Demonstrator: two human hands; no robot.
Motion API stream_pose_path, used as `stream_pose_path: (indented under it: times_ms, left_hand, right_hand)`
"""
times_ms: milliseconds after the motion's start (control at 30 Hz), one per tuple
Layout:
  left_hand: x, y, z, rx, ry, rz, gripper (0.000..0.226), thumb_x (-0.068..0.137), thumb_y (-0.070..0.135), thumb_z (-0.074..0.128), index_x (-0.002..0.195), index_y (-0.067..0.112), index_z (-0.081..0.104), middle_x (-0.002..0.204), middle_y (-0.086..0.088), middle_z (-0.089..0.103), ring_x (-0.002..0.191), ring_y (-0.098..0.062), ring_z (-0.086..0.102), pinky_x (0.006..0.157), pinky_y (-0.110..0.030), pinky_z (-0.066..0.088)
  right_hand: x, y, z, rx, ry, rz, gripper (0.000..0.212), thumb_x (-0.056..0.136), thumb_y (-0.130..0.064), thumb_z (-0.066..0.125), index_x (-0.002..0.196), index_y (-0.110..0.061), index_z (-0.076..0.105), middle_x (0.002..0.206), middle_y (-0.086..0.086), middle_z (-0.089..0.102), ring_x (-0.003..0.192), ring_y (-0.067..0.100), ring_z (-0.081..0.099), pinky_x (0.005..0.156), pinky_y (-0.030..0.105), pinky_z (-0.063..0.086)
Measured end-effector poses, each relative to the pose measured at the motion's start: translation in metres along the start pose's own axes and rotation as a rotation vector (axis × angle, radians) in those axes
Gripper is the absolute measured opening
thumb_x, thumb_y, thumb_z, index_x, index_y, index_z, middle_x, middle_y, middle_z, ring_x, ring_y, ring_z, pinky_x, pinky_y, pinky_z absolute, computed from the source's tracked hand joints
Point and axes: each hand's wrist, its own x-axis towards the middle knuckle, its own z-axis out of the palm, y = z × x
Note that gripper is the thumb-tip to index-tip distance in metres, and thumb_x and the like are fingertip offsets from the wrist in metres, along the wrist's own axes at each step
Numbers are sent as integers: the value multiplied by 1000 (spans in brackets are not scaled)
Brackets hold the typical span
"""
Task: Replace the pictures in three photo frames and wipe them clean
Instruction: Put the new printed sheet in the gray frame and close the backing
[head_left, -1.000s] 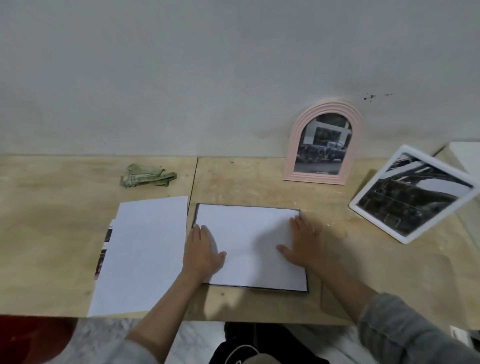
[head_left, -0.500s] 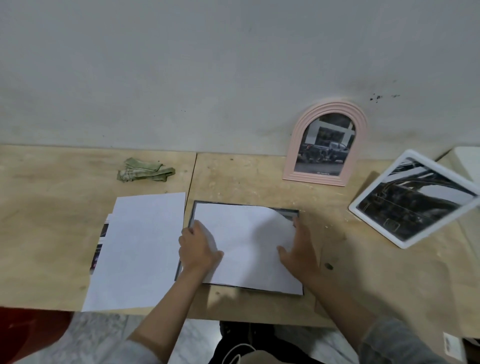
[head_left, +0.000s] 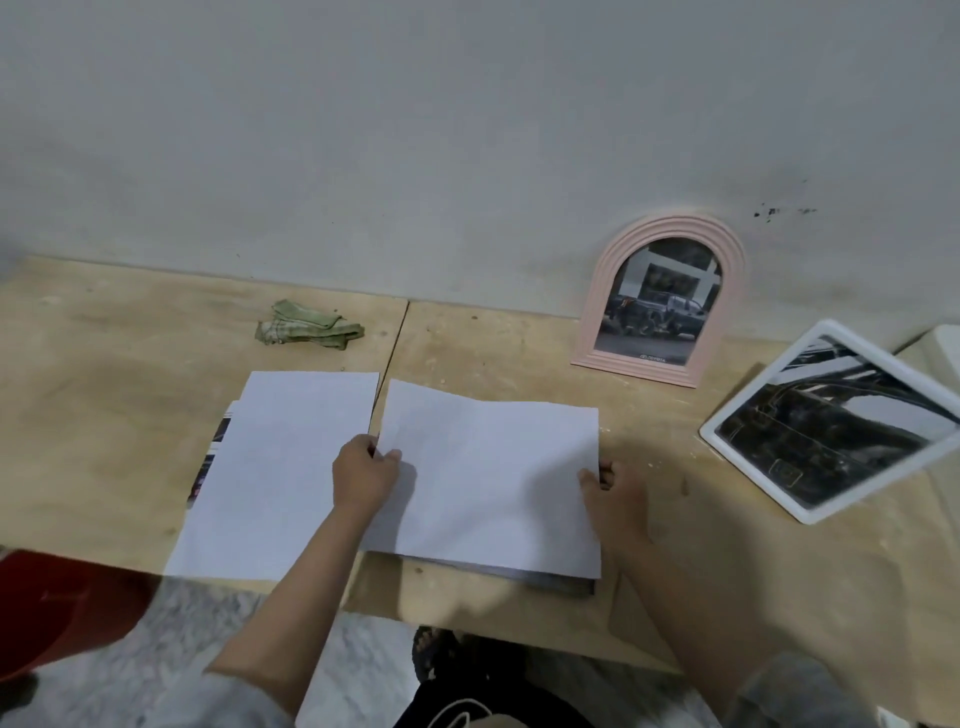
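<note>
Lifted since flat: white sheet (head_left: 488, 478), pinched by my left hand (head_left: 363, 475) and right hand (head_left: 615, 501), leaves dark frame (head_left: 550, 579) beneath, so picture removal proceeds.

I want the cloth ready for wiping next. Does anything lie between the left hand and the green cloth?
Nothing solid blocks it: only the flat white sheet and bare table separate the left hand, now pinching the picture sheet, from the green cloth.

text: "TOYOTA" | on: picture bottom edge in pink arched frame (head_left: 662, 299)
</note>
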Motion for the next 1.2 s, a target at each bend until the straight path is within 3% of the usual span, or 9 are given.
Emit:
stream_pose_path:
  times_ms: [100,400,533,733,833,900,1000,1100,1200]
  left_hand:
    - [-4,-2,-13,-75,74,-15,43,87,10,61,60,13,28,58,-1,31,52,-17,30,49,-29,22]
    - [3,-37,-73,-243,288,-133,43,88,12,58,61,15,24,61,-4,24,58,-21,27,53,-33,18]
    - [10,-72,-110,-297,405,-234,28,88,12,59,67,6,42,65,-7,42,64,-24,41,56,-32,28]
    - [29,-144,-194,-319,556,-376,26,89,11,59,67,6,46,64,-4,47,72,-28,51,59,-31,31]
    - [45,-184,-239,-368,609,-463,13,90,11,58,87,-1,54,81,-14,57,86,-34,57,67,-30,33]
    - [55,-203,-258,-412,633,-506,23,89,7,58,109,-4,54,103,-20,61,100,-35,58,73,-28,34]
    - [70,-227,-284,-464,609,-518,38,86,0,56,123,-3,45,117,-19,59,109,-35,56,77,-26,35]
    - [85,-248,-300,-394,560,-449,40,79,-5,58,117,-6,44,116,-21,55,106,-34,54,75,-24,34]
    - [98,-261,-302,-254,383,-396,57,81,6,62,129,-7,34,136,-23,33,123,-31,37,87,-25,36]
  right_hand:
    - [11,-6,4,54,32,-12,6,88,-11,59,86,-6,58,81,11,62,73,25,57,63,32,44]
    - [18,-48,76,-56,-183,-138,7,87,-7,59,93,-7,64,90,8,68,82,27,63,72,28,47]
    - [12,-93,133,-86,-258,-181,7,85,-17,55,83,-21,61,89,-3,69,80,20,65,76,38,55]
    - [-25,-177,257,-187,-344,-360,13,89,-7,50,88,-11,62,87,1,60,78,20,56,65,27,42]
    - [-51,-212,335,-208,-415,-393,17,87,-2,47,78,-12,56,75,-3,52,62,13,47,53,26,34]
    - [-63,-231,379,-214,-440,-411,21,86,1,45,73,-14,50,69,-5,44,57,12,40,50,24,30]
    - [-77,-253,445,-246,-493,-411,19,86,2,43,79,-14,51,75,-2,48,59,14,42,57,25,35]
    - [-85,-272,495,-281,-537,-418,22,82,4,42,84,-14,55,80,2,53,65,20,47,54,26,36]
    - [-82,-283,536,-400,-540,-500,26,83,2,42,102,-7,57,85,8,59,76,26,56,54,27,39]
